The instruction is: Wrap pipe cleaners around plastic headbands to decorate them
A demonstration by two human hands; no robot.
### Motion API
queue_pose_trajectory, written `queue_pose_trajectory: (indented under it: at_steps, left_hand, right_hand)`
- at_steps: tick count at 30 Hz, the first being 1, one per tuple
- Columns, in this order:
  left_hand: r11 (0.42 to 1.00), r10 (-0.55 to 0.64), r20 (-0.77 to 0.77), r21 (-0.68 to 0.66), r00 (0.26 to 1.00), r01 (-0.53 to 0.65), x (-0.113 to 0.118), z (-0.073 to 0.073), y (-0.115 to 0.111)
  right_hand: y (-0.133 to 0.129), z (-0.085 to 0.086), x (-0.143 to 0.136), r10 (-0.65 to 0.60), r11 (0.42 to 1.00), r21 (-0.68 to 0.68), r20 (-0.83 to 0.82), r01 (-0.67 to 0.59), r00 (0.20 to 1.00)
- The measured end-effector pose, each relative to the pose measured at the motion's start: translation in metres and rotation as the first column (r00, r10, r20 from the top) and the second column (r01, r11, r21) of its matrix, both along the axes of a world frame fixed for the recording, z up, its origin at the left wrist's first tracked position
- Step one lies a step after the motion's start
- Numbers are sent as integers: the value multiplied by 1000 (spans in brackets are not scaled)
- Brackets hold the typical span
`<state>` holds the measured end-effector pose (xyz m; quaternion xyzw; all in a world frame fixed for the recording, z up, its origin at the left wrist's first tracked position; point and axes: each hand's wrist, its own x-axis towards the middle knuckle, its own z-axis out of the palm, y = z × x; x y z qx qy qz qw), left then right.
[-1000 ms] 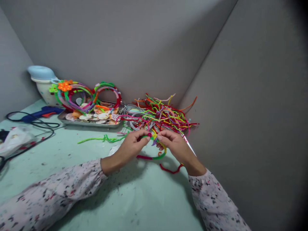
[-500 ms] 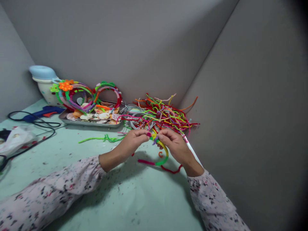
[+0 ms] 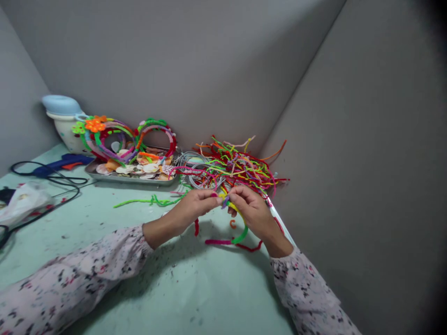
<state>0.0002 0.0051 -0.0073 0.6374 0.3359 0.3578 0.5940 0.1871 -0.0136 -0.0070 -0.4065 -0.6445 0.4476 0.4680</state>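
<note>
Headband (image 3: 240, 236) curves above the table (image 3: 167, 284), pinched near one end by your left hand (image 3: 190, 209) and right hand (image 3: 254, 213), fingertips nearly closed.
Should either pinch slacken, the purple twist (image 3: 225, 203) could unravel or slip.

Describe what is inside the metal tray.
Pale, shell-like pieces crowd the tray. Colourful hoops partly hide those at the back. The tray's floor and anything beneath the top pieces are covered.

A plain grey back wall (image 3: 167, 70) meets a darker right wall (image 3: 370, 149) along a slanting seam (image 3: 305, 72); a paler left wall (image 3: 17, 88) stands opposite. Below, the speckled mint-green surface (image 3: 209, 293) lies under soft, uneven light.
</note>
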Motion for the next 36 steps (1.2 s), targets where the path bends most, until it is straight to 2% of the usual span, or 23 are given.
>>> queue_pose_trajectory:
  at_steps: [5,9,17,21,26,30,36]
  left_hand:
    - [990,-32,4,-134,999,32,0,1,0]
    - [982,-67,13,-176,998,68,-1,3,-1]
    - [987,-88,-16,-133,996,85,0,1,-3]
    - [989,-74,-24,-130,997,71,1,6,-5]
    - [995,-30,-120,-95,992,18,2,12,-8]
    - [996,-56,-135,-79,989,45,4,15,-10]
    - [990,-88,-76,-117,993,79,2,16,-10]
  right_hand:
    - [-1,0,1,-4,999,49,24,3,1000]
    - [-3,-1,1,-2,997,78,29,-1,1000]
    - [-6,2,1,16,1000,25,32,-17,999]
    - [-7,7,2,21,1000,-4,20,-21,1000]
    - [-9,12,2,2,1000,-22,45,-1,999]
    - [-9,15,1,-6,999,-34,83,9,997]
    - [-11,19,2,-17,999,-30,122,21,992]
